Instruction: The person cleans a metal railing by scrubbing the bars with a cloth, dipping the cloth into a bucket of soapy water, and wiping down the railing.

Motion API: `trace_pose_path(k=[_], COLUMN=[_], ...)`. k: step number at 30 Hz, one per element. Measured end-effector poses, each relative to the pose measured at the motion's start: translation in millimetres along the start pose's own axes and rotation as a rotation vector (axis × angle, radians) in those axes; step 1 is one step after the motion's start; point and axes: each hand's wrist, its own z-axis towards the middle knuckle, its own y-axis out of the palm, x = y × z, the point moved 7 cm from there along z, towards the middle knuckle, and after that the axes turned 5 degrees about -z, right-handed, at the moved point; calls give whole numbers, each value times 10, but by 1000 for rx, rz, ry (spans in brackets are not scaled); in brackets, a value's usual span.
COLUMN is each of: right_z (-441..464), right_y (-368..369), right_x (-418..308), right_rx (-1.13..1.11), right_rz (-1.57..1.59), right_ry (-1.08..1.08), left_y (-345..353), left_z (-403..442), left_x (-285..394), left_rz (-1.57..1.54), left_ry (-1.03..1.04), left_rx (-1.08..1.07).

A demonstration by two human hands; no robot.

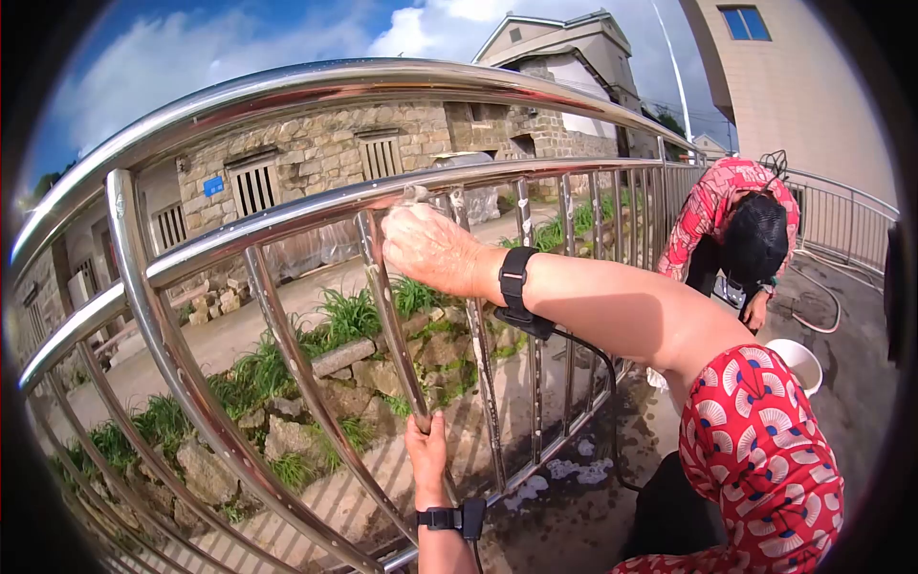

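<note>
A shiny metal railing [316,206], its upright bars spotted with pale marks, is standing along the left edge of a wet concrete floor [574,497]. The person's right hand [430,249] is curling at the underside of the second rail, just beneath the top one, its grip closed on a small greyish wad [416,193], while the left hand [427,450] is wrapping its grip around the lower part of an upright bar [390,311] directly below. Farther along the railing, a co-worker [736,220] is bending down near a white bucket [796,364].
</note>
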Motion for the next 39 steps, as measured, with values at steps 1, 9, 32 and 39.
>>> trace_pose_path(k=[1, 9, 32, 39], right_z=[5, -223, -1085, -592], right_y=[46, 265, 531, 428], right_x=[37, 215, -1431, -645], right_rx=[0, -229, -32, 215], right_rz=[8, 297, 2135, 1639], right_ry=[0, 451, 1043, 1000], left_y=[6, -33, -89, -80], left_z=[-13, -21, -77, -39], left_x=[28, 6, 41, -46], left_rz=[3, 27, 423, 191], left_ry=[-4, 4, 72, -48], left_rx=[-1, -11, -88, -108])
